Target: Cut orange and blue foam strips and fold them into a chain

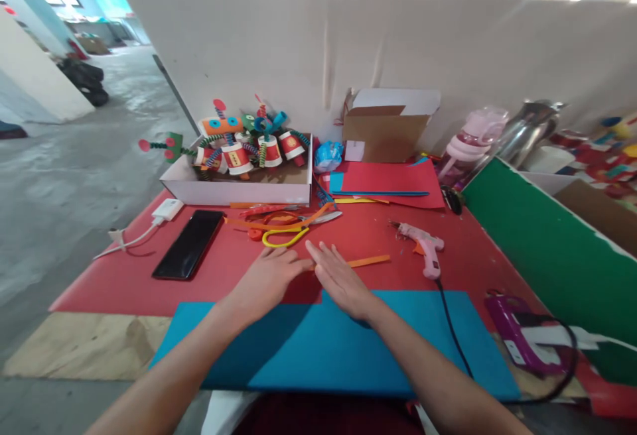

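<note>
An orange paper strip (371,261) lies across the red tabletop, its left part hidden under my hands. My left hand (269,277) is closed with its fingers bent at the strip's covered end. Right beside it, my right hand (341,279) rests flat over the strip, fingers stretched out and nearly touching the left fingertips. Just beyond the hands are yellow-handled scissors (284,237) and another orange strip (269,225). A blue sheet (318,349) lies under my wrists.
A pink glue gun (423,247) lies to the right, its cord running over the blue sheet. A phone (189,244) is at left. Behind stand a white box (239,193) of paper-cup figures, red sheets (393,180) and a pink bottle (470,143). A green panel (542,269) borders the right.
</note>
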A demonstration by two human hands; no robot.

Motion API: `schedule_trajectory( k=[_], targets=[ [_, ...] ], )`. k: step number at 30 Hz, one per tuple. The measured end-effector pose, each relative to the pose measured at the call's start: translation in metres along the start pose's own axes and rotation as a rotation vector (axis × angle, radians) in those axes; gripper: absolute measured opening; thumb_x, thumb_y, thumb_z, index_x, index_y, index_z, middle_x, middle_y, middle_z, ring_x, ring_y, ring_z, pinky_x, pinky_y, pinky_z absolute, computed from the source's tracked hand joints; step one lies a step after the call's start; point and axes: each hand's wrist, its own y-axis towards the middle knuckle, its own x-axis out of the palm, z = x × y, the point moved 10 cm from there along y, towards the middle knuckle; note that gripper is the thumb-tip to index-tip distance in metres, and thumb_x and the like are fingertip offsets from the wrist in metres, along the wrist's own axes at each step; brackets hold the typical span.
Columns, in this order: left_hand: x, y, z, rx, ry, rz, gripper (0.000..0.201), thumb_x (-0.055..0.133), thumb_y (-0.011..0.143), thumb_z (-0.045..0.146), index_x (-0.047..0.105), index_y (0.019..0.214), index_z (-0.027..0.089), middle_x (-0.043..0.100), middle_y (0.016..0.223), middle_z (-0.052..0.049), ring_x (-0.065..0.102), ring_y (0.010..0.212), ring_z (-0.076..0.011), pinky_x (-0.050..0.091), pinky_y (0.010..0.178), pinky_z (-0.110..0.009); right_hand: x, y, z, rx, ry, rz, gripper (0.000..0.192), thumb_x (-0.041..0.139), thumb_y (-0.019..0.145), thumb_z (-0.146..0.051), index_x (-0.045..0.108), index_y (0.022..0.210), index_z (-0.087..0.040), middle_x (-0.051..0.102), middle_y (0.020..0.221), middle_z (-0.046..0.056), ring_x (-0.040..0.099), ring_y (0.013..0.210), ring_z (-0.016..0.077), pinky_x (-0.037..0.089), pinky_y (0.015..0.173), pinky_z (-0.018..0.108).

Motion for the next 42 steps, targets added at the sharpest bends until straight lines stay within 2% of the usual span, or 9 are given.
schedule_trajectory(
  k=[2,5,8,10,15,27,32,37,42],
  targets=[
    [-0.006,-0.013,-0.025,-0.092,-0.066,0.041,0.034,0.043,0.087,0.010,0.059,0.114,0.023,0.064,0.102,-0.005,0.055,0.097,-0.0191,0.040,0.084,-0.034,0.004,0.000,-0.001,-0.010,-0.073,-0.021,0.052,0.024,0.098,-0.043,0.024,0.147,-0.024,0.033,0.150,0.003,0.018,0.142,0.0214,0.015,0.116,0.051],
    [-0.006,-0.029,-0.046,-0.162,-0.070,0.085,0.019,0.047,0.088,0.016,0.064,0.095,0.020,0.065,0.094,-0.004,0.054,0.093,-0.0202,0.039,0.081,-0.034,0.003,0.002,0.002,-0.014,-0.116,0.046,0.045,0.033,0.096,-0.037,0.041,0.139,-0.025,0.043,0.145,0.004,0.024,0.141,0.0247,0.021,0.114,0.054],
    [-0.004,-0.036,-0.043,-0.140,-0.017,0.136,0.022,0.045,0.090,0.019,0.066,0.086,0.020,0.063,0.083,-0.004,0.052,0.085,-0.0195,0.037,0.076,-0.034,-0.007,0.002,0.002,-0.026,-0.116,0.184,0.031,0.042,0.094,-0.028,0.062,0.118,-0.026,0.057,0.132,0.006,0.038,0.133,0.0247,0.034,0.107,0.050],
    [-0.005,-0.037,-0.035,-0.108,0.038,0.180,0.025,0.042,0.092,0.018,0.067,0.088,0.019,0.061,0.080,-0.005,0.050,0.083,-0.0196,0.035,0.073,-0.034,-0.013,0.001,-0.003,-0.043,-0.141,0.235,0.023,0.049,0.091,-0.023,0.068,0.104,-0.025,0.065,0.117,0.008,0.050,0.119,0.0237,0.042,0.097,0.043],
    [-0.002,-0.038,-0.021,-0.040,0.111,0.233,0.026,0.042,0.092,0.016,0.067,0.098,0.019,0.061,0.081,-0.006,0.050,0.082,-0.0201,0.034,0.072,-0.034,-0.008,0.004,-0.016,-0.059,-0.263,0.135,0.013,0.056,0.089,-0.023,0.069,0.088,-0.021,0.067,0.086,0.005,0.057,0.085,0.0187,0.043,0.076,0.032],
    [0.002,-0.061,-0.029,-0.042,0.064,0.249,0.028,0.041,0.092,0.017,0.066,0.104,0.020,0.066,0.102,-0.008,0.053,0.094,-0.0195,0.038,0.084,-0.036,-0.011,0.011,-0.002,0.065,-0.093,0.080,0.012,0.062,0.085,-0.024,0.072,0.079,-0.022,0.070,0.082,0.002,0.061,0.082,0.0153,0.043,0.076,0.027],
    [0.001,-0.064,-0.048,-0.204,-0.081,0.269,0.028,0.042,0.093,0.024,0.070,0.093,0.024,0.067,0.100,-0.004,0.052,0.093,-0.0185,0.039,0.082,-0.036,-0.014,0.014,0.000,0.167,-0.080,0.030,0.012,0.062,0.085,-0.024,0.072,0.079,-0.023,0.071,0.084,0.001,0.063,0.084,0.0144,0.041,0.076,0.027],
    [0.004,-0.066,-0.067,-0.379,-0.205,0.271,0.027,0.046,0.091,0.032,0.070,0.081,0.023,0.067,0.097,-0.004,0.053,0.093,-0.0200,0.040,0.080,-0.037,-0.019,0.013,0.001,0.239,-0.129,0.003,0.011,0.063,0.084,-0.028,0.071,0.077,-0.023,0.071,0.087,0.000,0.062,0.087,0.0162,0.038,0.079,0.030],
    [0.004,-0.064,-0.071,-0.447,-0.227,0.241,0.027,0.046,0.090,0.034,0.066,0.077,0.021,0.065,0.099,-0.005,0.052,0.095,-0.0216,0.039,0.080,-0.037,-0.019,0.015,-0.001,0.255,-0.167,-0.012,0.013,0.064,0.084,-0.029,0.067,0.075,-0.021,0.070,0.085,0.001,0.061,0.084,0.0164,0.036,0.075,0.029]
  ],
)
